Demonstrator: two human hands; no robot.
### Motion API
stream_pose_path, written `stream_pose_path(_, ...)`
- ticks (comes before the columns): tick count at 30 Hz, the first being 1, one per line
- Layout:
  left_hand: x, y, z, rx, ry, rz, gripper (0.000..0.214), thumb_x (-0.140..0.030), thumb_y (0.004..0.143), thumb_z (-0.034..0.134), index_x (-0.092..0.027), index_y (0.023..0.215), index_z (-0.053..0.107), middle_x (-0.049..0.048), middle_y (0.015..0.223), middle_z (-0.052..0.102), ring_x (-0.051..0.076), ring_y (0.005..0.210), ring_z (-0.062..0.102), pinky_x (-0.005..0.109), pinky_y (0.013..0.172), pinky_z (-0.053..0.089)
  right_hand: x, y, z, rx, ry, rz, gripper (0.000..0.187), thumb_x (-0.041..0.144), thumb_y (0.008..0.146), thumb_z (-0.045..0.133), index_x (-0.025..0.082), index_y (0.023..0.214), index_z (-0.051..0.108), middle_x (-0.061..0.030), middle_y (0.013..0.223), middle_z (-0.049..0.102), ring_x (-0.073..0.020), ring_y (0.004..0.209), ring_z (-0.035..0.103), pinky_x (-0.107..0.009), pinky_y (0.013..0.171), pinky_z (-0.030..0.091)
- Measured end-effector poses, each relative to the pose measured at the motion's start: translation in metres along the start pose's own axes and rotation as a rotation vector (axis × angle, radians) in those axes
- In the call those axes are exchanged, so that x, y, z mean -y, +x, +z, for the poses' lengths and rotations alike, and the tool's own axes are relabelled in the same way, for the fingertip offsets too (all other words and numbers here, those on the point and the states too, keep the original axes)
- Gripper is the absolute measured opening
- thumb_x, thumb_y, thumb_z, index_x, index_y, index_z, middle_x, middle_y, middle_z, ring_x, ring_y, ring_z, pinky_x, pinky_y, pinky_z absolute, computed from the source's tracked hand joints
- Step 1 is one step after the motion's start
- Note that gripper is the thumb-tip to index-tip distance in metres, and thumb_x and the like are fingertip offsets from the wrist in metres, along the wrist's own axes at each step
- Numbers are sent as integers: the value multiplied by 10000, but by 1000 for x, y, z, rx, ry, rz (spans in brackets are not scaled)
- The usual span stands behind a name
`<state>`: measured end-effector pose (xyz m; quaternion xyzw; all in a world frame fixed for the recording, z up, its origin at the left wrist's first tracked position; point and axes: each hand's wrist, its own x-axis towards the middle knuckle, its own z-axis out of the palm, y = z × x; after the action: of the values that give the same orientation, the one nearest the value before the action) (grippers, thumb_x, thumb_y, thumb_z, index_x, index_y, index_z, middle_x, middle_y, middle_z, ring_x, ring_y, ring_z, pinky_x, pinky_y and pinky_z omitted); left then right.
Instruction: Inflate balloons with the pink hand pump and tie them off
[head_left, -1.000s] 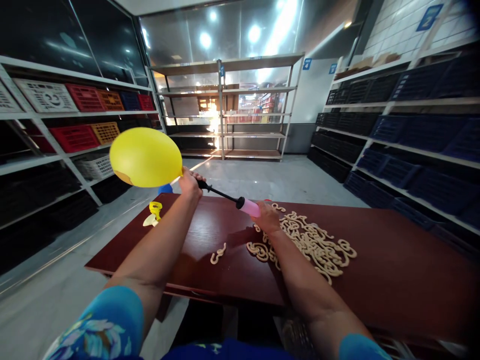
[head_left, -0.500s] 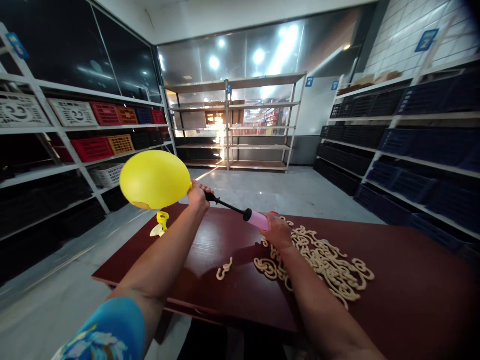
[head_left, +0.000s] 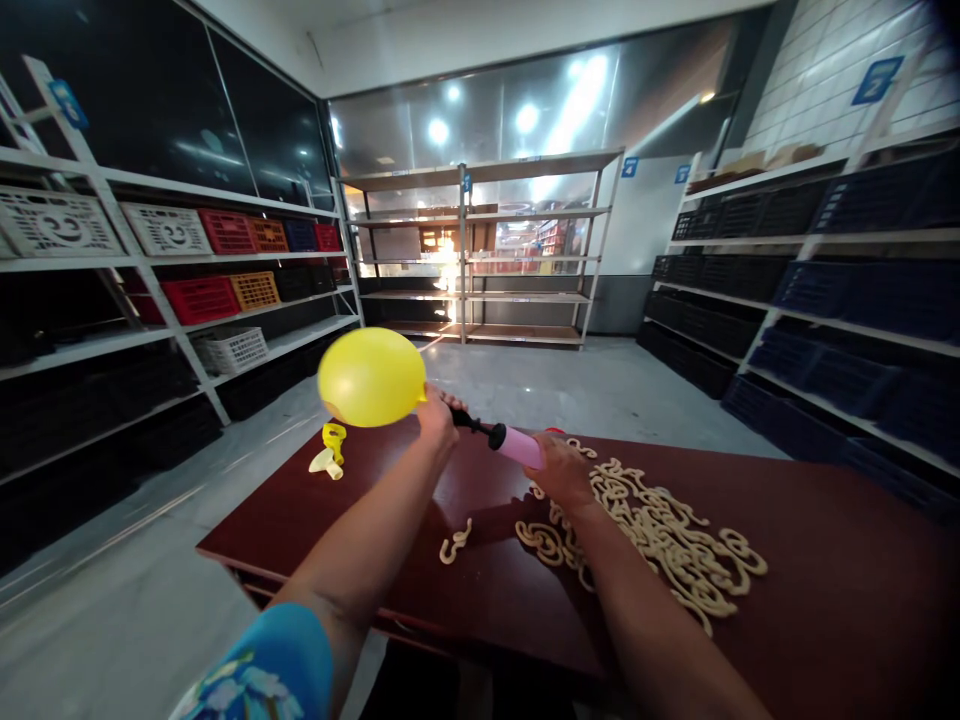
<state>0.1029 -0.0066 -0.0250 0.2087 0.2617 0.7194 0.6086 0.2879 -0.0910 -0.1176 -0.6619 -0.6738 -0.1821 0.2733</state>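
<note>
A yellow inflated balloon [head_left: 372,377] sits at the left end of a hand balloon pump with a pink barrel [head_left: 520,447] and black end parts. My left hand [head_left: 438,415] is closed round the black end of the pump, where the balloon's neck meets it; the neck is mostly hidden by my fingers. Wrapped round the far end of the pink barrel is my right hand [head_left: 562,470]. Only a short piece of black rod shows between the two hands. Both hands are above the dark red table [head_left: 495,590].
A pile of beige curly pieces [head_left: 667,540] lies on the table's right side, with a single curly piece [head_left: 455,541] nearer the middle. Limp yellow and cream balloons [head_left: 328,452] lie at the left. Shelves with crates [head_left: 201,300] line both sides; a metal rack [head_left: 480,250] stands behind.
My left hand has moved right toward my right hand, carrying the balloon with it. The black rod, long before, is now mostly pushed into the pink barrel. The view has shifted slightly.
</note>
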Motion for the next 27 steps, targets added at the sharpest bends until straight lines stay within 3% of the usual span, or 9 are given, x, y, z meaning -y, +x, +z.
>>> stream_pose_path(3,-40,27,-2,-37,-14,49,396,-463,844,423,-193,586,291,-75,438,269,66,348,342,213,414,369,-5,3,-4,9,-35,57,276,254,689,550,196,959,538,-62,920,608,-199,861,519,-292,765,305)
stream_pose_path(5,-50,34,-7,-72,-22,75,392,-448,855,407,-191,583,289,-75,437,267,63,343,330,205,405,356,-5,3,-7,39,-74,84,271,247,690,554,188,954,535,-64,913,603,-202,865,511,-297,763,297)
stream_pose_path(7,-39,29,-14,-103,-27,72,387,-436,860,399,-191,582,289,-75,435,265,62,338,319,201,394,342,-1,2,-9,81,-99,71,276,255,687,562,180,951,532,-64,910,599,-202,867,510,-298,763,296)
stream_pose_path(13,31,-16,-20,-103,-54,-35,380,-433,826,470,-190,584,305,-75,443,288,60,352,335,208,410,363,15,-3,-8,132,-65,-83,415,295,679,586,215,1078,503,-59,949,606,-206,873,525,-299,764,318)
stream_pose_path(16,24,-12,-17,-72,-27,-49,374,-439,827,467,-190,588,321,-72,443,294,68,358,354,219,415,376,14,-2,-8,128,-38,-86,432,287,691,573,240,1114,494,-52,966,610,-199,882,532,-291,767,328)
stream_pose_path(20,-21,21,-17,-83,-6,-6,370,-433,844,434,-192,592,312,-76,435,283,67,348,350,217,419,375,2,2,-8,96,-28,-27,384,263,697,567,238,1077,516,-49,975,610,-197,905,532,-290,791,330)
stream_pose_path(22,-34,31,-19,-103,-12,20,378,-430,857,406,-193,585,294,-77,435,274,62,343,335,209,413,363,-2,3,-8,102,-39,-4,372,258,691,571,230,1059,523,-51,965,611,-202,908,533,-296,794,329)
stream_pose_path(24,-30,30,-23,-108,-17,40,376,-425,860,400,-194,585,289,-75,437,276,62,343,329,205,406,354,0,2,-8,136,-52,1,356,265,682,579,221,1032,528,-53,940,614,-207,891,538,-300,780,331)
stream_pose_path(27,1,8,-27,-91,-14,14,362,-425,852,420,-196,599,300,-75,443,281,64,348,333,205,409,358,11,-2,-8,184,-50,-38,347,299,682,584,221,1014,521,-49,919,616,-211,863,546,-299,749,333)
